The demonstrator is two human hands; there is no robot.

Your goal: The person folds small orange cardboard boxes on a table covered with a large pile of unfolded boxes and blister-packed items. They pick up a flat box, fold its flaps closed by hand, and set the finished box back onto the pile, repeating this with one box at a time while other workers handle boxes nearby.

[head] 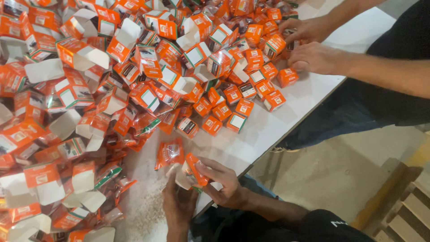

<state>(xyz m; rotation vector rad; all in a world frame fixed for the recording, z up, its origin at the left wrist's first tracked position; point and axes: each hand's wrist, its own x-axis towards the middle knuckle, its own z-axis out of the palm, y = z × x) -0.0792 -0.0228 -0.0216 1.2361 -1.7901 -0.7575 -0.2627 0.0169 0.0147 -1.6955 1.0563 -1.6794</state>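
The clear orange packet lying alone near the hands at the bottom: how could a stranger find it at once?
Start at the white table and its huge heap of orange boxes. Go to the near edge, where the left hand and right hand hold a small orange box. Just left of that box lies the clear orange packet, flat and shiny, apart from the heap.

Free room: bare strip of white worktop (pixel 286 112) along its near edge, running from the closed boxes toward the near corner; open to a hand from the floor side.

Obstacles: heap of orange cartons (pixel 89 89) with raised white flaps, covering the worktop's left and far parts; row of closed small orange boxes (pixel 237 107) bordering the strip; co-worker's hands (pixel 313 45) across the far right corner; clear-wrapped orange packet (pixel 169 153) lying just inside the near edge.
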